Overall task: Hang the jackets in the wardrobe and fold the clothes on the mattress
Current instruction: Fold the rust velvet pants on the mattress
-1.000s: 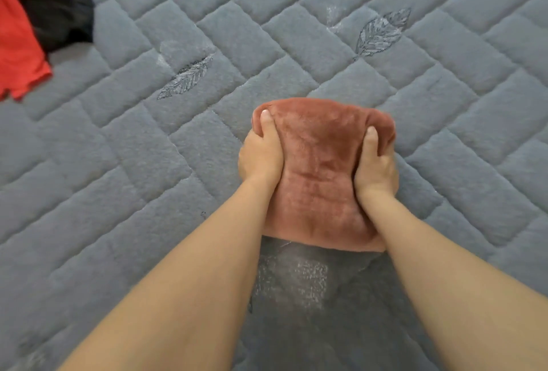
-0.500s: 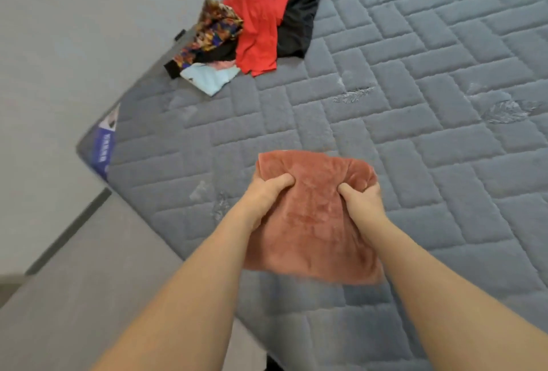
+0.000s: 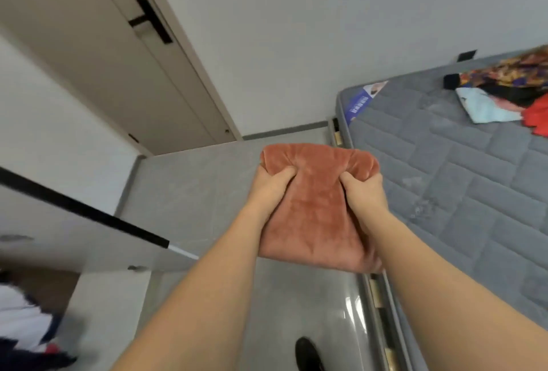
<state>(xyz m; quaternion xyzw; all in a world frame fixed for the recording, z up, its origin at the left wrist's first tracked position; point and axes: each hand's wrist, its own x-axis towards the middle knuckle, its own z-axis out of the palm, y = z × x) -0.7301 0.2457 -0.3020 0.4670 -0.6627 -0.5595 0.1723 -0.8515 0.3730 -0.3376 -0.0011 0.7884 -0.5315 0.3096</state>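
As hands (image 3: 320,189) grip folded rust cloth (image 3: 317,207), fingers hidden beneath

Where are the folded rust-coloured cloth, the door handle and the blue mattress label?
folded rust-coloured cloth (image 3: 317,216), head view, centre of its top face.
door handle (image 3: 151,19), head view, middle of the black plate.
blue mattress label (image 3: 360,102), head view, its blue printed part.

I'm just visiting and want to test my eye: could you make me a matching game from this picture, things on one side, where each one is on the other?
Things:
1. folded rust-red plush cloth
2. pale blue garment
3. black shoe
4. black door handle

Places:
A. on the grey floor
B. on the beige door
C. gripped by both hands
D. on the grey quilted mattress

Pairs: 1-C, 2-D, 3-A, 4-B
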